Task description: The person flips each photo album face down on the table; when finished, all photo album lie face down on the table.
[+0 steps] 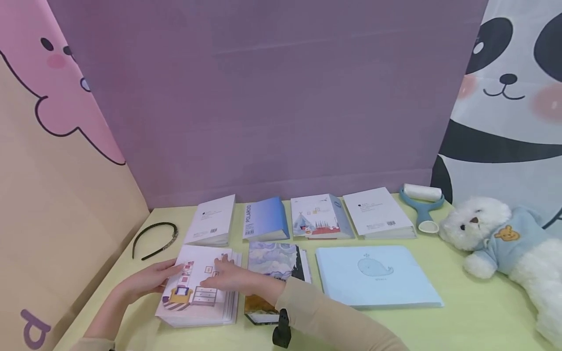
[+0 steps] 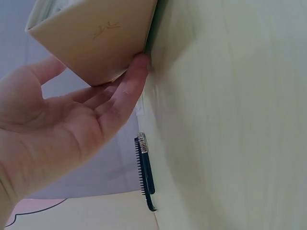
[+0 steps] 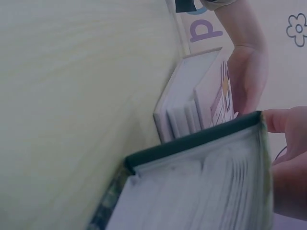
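Note:
A thick white photo album (image 1: 197, 312), its cover printed with a sofa and a chest of drawers, lies at the front left of the table. My left hand (image 1: 147, 282) grips its left edge, thumb over the cover. In the left wrist view the left hand's fingers (image 2: 117, 103) go round the album's spine (image 2: 108, 40). My right hand (image 1: 230, 276) rests on the cover near the right edge, thumb and fingers spread. Beneath the right forearm lies a second album (image 1: 272, 256) with a painted cloud cover; its green edge (image 3: 192, 140) fills the front of the right wrist view.
Behind stand a white album (image 1: 213, 219), a blue POLAROID album (image 1: 265, 219), a tent-print album (image 1: 318, 214) and another white album (image 1: 377, 212). Right of centre lies a pale blue whale book (image 1: 377, 278). A headband (image 1: 153, 224), lint roller (image 1: 422, 204) and plush bear (image 1: 505, 239) flank them.

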`<state>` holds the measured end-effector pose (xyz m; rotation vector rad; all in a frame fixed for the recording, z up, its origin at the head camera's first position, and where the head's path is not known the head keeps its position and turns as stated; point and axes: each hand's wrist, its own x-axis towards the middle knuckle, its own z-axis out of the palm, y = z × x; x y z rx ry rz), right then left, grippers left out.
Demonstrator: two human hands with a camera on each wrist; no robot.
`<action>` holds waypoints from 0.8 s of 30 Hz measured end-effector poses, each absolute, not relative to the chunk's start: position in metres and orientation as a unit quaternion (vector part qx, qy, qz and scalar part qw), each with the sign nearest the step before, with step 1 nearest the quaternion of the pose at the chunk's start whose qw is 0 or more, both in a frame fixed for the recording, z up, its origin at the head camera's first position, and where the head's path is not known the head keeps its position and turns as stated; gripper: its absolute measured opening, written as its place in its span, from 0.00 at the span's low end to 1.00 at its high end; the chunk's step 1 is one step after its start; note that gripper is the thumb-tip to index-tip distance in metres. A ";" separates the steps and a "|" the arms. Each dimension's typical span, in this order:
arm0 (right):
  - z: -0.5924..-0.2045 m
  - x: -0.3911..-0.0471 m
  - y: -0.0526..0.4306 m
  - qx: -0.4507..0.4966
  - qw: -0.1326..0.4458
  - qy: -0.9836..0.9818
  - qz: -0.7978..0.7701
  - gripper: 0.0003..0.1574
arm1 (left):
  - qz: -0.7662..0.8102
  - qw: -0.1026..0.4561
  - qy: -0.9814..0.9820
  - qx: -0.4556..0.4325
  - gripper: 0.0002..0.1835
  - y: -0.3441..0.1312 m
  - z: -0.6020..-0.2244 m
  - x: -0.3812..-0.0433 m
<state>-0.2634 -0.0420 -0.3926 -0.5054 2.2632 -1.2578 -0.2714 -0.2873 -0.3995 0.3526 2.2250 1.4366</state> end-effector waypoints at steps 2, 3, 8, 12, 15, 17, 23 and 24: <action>-0.393 -0.263 -0.043 -0.189 0.251 0.831 -0.459 0.51 | 0.527 0.227 0.810 0.119 0.36 -0.288 -0.399 -0.270; -0.392 -0.262 -0.043 -0.191 0.253 0.830 -0.459 0.51 | 0.527 0.223 0.813 0.111 0.37 -0.288 -0.399 -0.269; -0.389 -0.262 -0.044 -0.210 0.256 0.834 -0.442 0.51 | 0.529 0.200 0.820 0.085 0.40 -0.286 -0.393 -0.264; -0.387 -0.262 -0.046 -0.220 0.240 0.848 -0.418 0.50 | 0.542 0.190 0.816 0.073 0.40 -0.284 -0.388 -0.261; -0.387 -0.263 -0.049 -0.222 0.221 0.854 -0.416 0.48 | 0.547 0.182 0.815 0.063 0.39 -0.283 -0.383 -0.260; -0.387 -0.264 -0.050 -0.221 0.212 0.852 -0.425 0.47 | 0.549 0.174 0.816 0.060 0.39 -0.282 -0.379 -0.259; -0.387 -0.271 -0.052 -0.237 0.207 0.836 -0.450 0.47 | 0.548 0.137 0.824 0.052 0.37 -0.278 -0.373 -0.257; -0.387 -0.272 -0.052 -0.240 0.206 0.834 -0.451 0.47 | 0.548 0.132 0.824 0.050 0.37 -0.278 -0.373 -0.257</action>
